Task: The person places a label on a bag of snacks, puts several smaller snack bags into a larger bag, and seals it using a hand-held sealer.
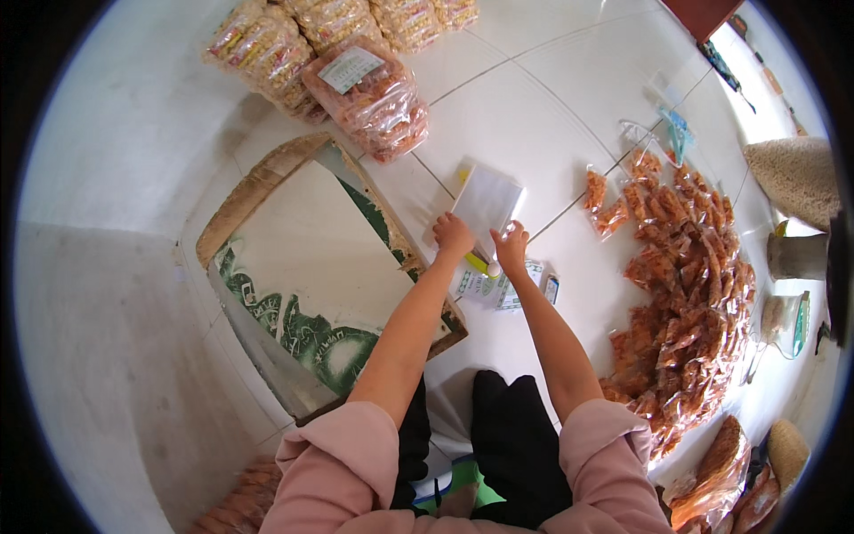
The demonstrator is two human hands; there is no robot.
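Note:
A flat, glossy stack of clear plastic bags [488,200] lies in front of me on the tiled floor, at a slight tilt. My left hand [454,233] grips its near left edge with bent fingers. At the near right corner, my right hand [511,245] pinches the plastic between thumb and fingers. Partly under the stack is a yellow-green object [478,264] with a round white end; its kind is unclear. Printed green-and-white paper labels [480,286] lie below it, beside a small box [552,288].
Left is a wood-framed board [320,247] with a pale panel. Behind it stand large packs of reddish snacks [380,110] and yellowish snacks [263,57]. Many small filled bags [687,267] are heaped right, near a sack [797,180], a grey container [797,257] and a clear jar [784,324].

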